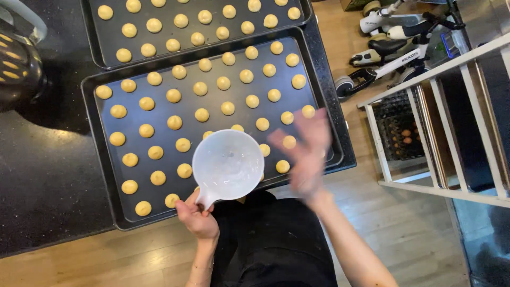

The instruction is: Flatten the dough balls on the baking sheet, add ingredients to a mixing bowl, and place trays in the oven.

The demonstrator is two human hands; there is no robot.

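My left hand (196, 217) grips the short handle of a white round plastic cup (228, 165), held over the near edge of a dark baking tray (313, 79). Several small round pale-yellow dough balls (175, 122) lie in rows on that tray. My right hand (307, 154) is blurred by motion, fingers spread, holding nothing, above the tray's near right corner. A second dark tray (109, 45) with more dough balls lies just beyond the first.
Both trays rest on a black stone counter (48, 170). A dark rounded metal appliance (18, 64) stands at the far left. On the wooden floor to the right are a white wooden rack (435, 133) and a white ride-on toy (393, 50).
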